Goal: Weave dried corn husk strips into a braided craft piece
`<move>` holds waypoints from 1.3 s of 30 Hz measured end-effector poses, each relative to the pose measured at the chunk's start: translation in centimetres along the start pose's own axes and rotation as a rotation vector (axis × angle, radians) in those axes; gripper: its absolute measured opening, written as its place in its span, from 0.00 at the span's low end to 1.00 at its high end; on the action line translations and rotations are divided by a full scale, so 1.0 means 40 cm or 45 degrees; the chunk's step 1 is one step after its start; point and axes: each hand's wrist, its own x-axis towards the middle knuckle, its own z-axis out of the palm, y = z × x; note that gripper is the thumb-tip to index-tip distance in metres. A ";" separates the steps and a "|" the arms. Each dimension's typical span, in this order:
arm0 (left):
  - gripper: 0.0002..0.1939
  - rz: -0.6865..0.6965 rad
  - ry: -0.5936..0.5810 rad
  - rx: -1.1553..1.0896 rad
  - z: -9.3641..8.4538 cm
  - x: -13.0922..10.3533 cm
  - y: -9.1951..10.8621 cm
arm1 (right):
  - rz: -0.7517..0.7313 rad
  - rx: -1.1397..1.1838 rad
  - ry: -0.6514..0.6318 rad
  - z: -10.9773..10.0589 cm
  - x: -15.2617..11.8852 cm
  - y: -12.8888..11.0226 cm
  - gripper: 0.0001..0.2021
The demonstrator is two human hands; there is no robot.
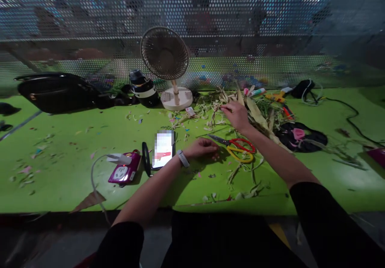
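Note:
My right hand (236, 113) reaches into a heap of pale dried husk strips (221, 107), its fingertips pinched together on a strip. Low over the green table, my left hand (203, 148) has its fingers curled in. Whatever it may hold is hidden. A white band (183, 158) circles the left wrist. Scissors (240, 147) with one red and one yellow handle lie just right of the left hand, blades toward it. Long, wide dry husks (258, 113) and green stalks spread beneath and beyond my right forearm.
A lit phone (163, 150) and a purple power socket (124, 170) with a white cable stand left. Behind are a fan (177, 98), a bottle (144, 89) and a black bag (57, 91). At right lie a yellow glue gun (276, 96) and a black item (315, 138). A perforated screen (210, 43) borders the back.

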 end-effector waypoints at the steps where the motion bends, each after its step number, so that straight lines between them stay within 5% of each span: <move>1: 0.23 -0.050 -0.084 0.027 0.004 0.000 -0.005 | 0.010 -0.009 0.008 0.005 0.006 0.006 0.07; 14: 0.24 -0.062 -0.176 0.077 0.006 0.011 -0.030 | 0.021 -0.085 -0.149 0.069 0.124 0.036 0.09; 19: 0.26 -0.068 -0.179 0.076 0.001 0.016 -0.039 | 0.168 -0.304 -0.452 0.118 0.185 0.049 0.15; 24: 0.28 -0.077 -0.151 0.130 0.000 0.017 -0.041 | 0.177 -0.377 -0.601 0.113 0.127 0.070 0.13; 35: 0.29 -0.027 -0.142 0.291 0.000 0.024 -0.046 | 0.023 -0.361 -0.808 -0.012 -0.051 0.090 0.12; 39: 0.26 -0.021 -0.131 0.343 0.003 0.023 -0.043 | 0.002 -0.321 -0.760 -0.058 -0.074 0.104 0.13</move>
